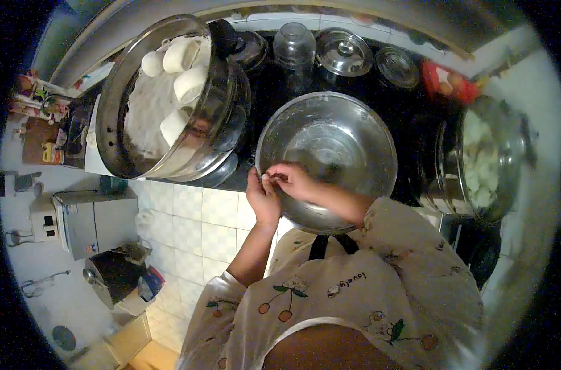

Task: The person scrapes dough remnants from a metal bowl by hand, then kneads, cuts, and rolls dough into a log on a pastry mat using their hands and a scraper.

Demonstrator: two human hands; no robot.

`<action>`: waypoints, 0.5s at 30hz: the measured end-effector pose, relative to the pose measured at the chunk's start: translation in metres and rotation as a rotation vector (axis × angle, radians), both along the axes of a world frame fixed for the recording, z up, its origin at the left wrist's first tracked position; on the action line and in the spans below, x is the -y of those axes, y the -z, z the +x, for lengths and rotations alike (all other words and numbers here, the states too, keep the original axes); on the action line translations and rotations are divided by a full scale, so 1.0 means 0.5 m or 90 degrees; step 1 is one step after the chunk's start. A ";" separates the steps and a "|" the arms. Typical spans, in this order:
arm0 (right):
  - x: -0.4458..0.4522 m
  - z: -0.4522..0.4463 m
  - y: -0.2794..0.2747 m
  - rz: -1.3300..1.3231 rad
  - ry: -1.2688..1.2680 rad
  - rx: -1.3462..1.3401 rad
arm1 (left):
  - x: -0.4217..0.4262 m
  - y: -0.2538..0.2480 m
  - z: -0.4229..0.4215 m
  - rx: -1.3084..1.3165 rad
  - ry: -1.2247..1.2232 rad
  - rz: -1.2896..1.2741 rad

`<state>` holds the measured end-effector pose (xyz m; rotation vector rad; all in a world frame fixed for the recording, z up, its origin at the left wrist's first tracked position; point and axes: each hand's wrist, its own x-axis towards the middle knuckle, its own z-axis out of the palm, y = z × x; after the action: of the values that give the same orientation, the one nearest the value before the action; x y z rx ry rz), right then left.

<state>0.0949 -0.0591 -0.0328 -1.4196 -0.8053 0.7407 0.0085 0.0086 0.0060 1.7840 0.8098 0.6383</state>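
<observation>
A large steel bowl (pixel 360 126) stands in front of me, its inside smeared with a thin pale residue. At its near left rim my left hand (pixel 265 200) is raised with the fingers bent and drawn together. My right hand (pixel 296 184) reaches across the bowl and pinches against the left fingertips. Whatever lies between the fingers is too small to make out. To the left, a steamer (pixel 117 145) holds several white dough buns (pixel 191 83) on a pale cloth (pixel 148 114).
Behind the bowl are a glass jar (pixel 294 46), a lidded steel pot (pixel 344 52), a glass lid (pixel 397 66) and a red packet (pixel 450 82). At right stands another steamer (pixel 441 166) with pale pieces under a clear lid. A white cabinet (pixel 98 222) stands lower left.
</observation>
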 end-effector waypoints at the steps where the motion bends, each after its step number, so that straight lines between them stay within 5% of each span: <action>1: -0.004 0.012 -0.001 0.014 0.069 -0.018 | -0.002 0.004 0.000 0.004 0.009 0.043; 5: -0.058 0.104 -0.047 0.040 0.378 0.030 | -0.005 0.026 0.007 0.035 0.012 0.101; 8: -0.055 0.012 0.002 0.059 0.132 -0.055 | -0.021 0.013 0.009 -0.023 -0.006 0.067; 9: -0.032 -0.003 0.000 0.048 0.071 0.032 | -0.025 0.009 0.008 -0.057 -0.019 0.056; 10: -0.007 -0.011 0.004 0.018 -0.001 0.033 | -0.022 0.019 0.009 0.026 -0.036 -0.072; 13: 0.084 0.008 -0.045 -0.087 -0.258 0.016 | -0.019 0.018 0.017 0.020 -0.049 0.111; 15: 0.129 0.048 -0.051 -0.145 -0.440 -0.029 | -0.023 0.005 0.021 0.024 -0.034 0.093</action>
<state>0.1191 -0.1236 -0.0071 -1.3112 -1.2253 1.4212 0.0191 0.0201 0.0035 1.8808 0.8043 0.7813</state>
